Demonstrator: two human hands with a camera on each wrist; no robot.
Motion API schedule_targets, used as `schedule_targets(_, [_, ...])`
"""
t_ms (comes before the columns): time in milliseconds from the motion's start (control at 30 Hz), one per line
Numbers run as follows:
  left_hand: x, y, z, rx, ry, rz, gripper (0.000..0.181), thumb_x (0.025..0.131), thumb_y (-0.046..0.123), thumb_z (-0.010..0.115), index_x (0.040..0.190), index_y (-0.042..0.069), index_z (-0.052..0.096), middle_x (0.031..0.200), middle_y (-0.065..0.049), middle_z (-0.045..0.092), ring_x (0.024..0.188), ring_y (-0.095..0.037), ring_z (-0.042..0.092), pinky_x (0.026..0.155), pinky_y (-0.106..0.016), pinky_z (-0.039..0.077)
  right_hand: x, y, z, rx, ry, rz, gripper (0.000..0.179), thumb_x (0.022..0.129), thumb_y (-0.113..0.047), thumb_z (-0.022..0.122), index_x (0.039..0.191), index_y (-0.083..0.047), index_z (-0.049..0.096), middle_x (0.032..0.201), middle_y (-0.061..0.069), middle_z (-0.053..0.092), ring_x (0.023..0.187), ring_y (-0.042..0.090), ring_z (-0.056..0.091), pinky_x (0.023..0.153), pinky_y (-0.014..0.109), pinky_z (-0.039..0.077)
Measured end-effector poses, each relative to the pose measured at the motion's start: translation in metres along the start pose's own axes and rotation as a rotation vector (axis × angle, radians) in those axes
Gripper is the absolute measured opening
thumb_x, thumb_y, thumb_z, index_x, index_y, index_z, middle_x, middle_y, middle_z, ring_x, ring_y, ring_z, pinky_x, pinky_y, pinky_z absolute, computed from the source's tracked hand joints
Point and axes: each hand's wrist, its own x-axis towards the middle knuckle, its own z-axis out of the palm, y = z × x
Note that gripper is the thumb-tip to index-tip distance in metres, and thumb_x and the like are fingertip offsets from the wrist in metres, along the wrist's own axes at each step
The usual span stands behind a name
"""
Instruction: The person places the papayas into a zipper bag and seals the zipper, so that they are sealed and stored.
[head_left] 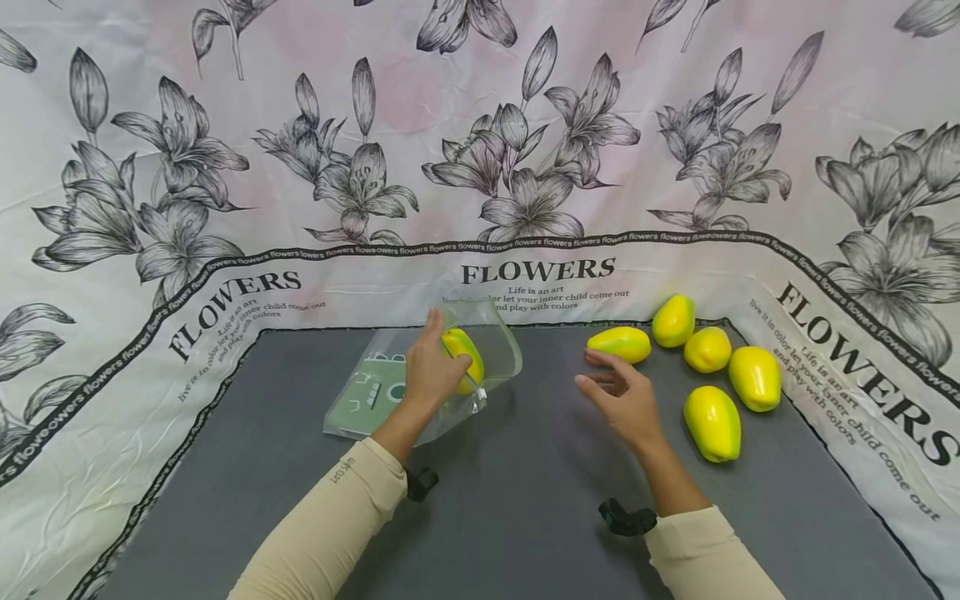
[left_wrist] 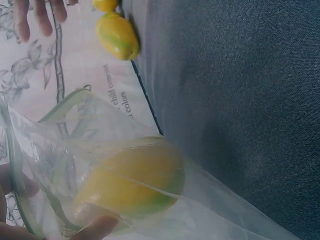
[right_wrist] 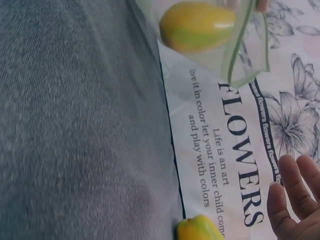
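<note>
My left hand [head_left: 433,371] grips the edge of a clear zip bag [head_left: 504,333] with a green printed panel [head_left: 363,400]. Inside the bag lies a yellow-green mango [left_wrist: 135,175], seen through the plastic in both wrist views. The bag's mouth, edged in pale green, gapes toward the right. My right hand [head_left: 626,404] hovers with relaxed, parted fingers and holds nothing. Just beyond its fingertips in the head view is another mango [head_left: 618,343]; whether they touch I cannot tell from that view, though the right wrist view shows the fingers [right_wrist: 295,192] apart from any fruit.
Several more mangoes sit at the right: one at the back [head_left: 673,321], one beside it [head_left: 707,349], one near the right edge [head_left: 755,379] and one closer in front [head_left: 712,423]. A flower-printed cloth [head_left: 360,287] rises behind the grey tabletop [head_left: 517,500].
</note>
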Motion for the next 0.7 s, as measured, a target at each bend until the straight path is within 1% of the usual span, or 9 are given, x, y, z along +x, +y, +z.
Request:
schedule_targets(133, [0.000,-0.001,-0.001,0.008,0.002,-0.002,0.082,0.073,0.009,0.065,0.149,0.001,0.033,0.156,-0.004,0.023,0.127,-0.029,0.041,0.054,-0.033,0.038,-0.003,0.002,-0.005,0.002,0.018,-0.031,0.041,0.085,0.006,0.068,0.124,0.010,0.058,0.121,0.027,0.058,0.094,0.027,0.064,0.080,0.020,0.051])
schedule_targets(233, [0.001,-0.001,-0.001,0.007,0.006,0.005,0.082,0.073,0.009,0.064,0.148,0.001,0.033,0.156,-0.004,0.023,0.128,-0.029,0.040,0.053,-0.032,0.038,-0.005,0.015,-0.011,-0.009,0.043,-0.039,0.041,0.085,0.005,0.069,0.125,0.005,0.059,0.121,0.019,0.060,0.093,0.019,0.064,0.079,0.020,0.051])
schedule_targets(367, [0.001,-0.003,-0.001,0.002,0.007,0.009,0.082,0.073,0.009,0.064,0.148,0.001,0.033,0.156,-0.005,0.023,0.127,-0.029,0.042,0.053,-0.032,0.038,-0.012,0.008,-0.020,-0.097,0.064,-0.007,0.042,0.086,0.000,0.070,0.127,0.002,0.059,0.121,0.013,0.060,0.094,0.013,0.064,0.079,0.018,0.050])
schedule_targets(467, [0.002,-0.004,-0.001,0.000,0.010,0.011,0.081,0.073,0.009,0.063,0.148,0.001,0.034,0.156,-0.005,0.023,0.125,-0.029,0.043,0.053,-0.032,0.038,-0.017,-0.005,-0.027,-0.150,0.073,0.008,0.044,0.086,0.000,0.070,0.128,0.005,0.057,0.122,0.019,0.058,0.094,0.016,0.064,0.079,0.016,0.049])
schedule_targets(567, [0.003,-0.004,-0.001,-0.005,0.012,0.013,0.081,0.073,0.009,0.063,0.148,0.001,0.034,0.156,-0.006,0.023,0.123,-0.029,0.044,0.052,-0.032,0.038,-0.021,0.006,-0.035,-0.177,0.094,-0.004,0.047,0.086,-0.001,0.071,0.130,0.002,0.056,0.123,0.018,0.058,0.095,0.016,0.063,0.079,0.016,0.048])
schedule_targets(700, [0.003,-0.003,-0.002,-0.010,0.015,0.011,0.082,0.072,0.008,0.064,0.148,0.001,0.034,0.156,-0.005,0.023,0.120,-0.030,0.045,0.048,-0.030,0.037,-0.027,0.025,-0.047,-0.246,0.137,0.001,0.051,0.085,-0.005,0.074,0.133,-0.005,0.057,0.124,0.011,0.057,0.097,0.017,0.062,0.081,0.017,0.047])
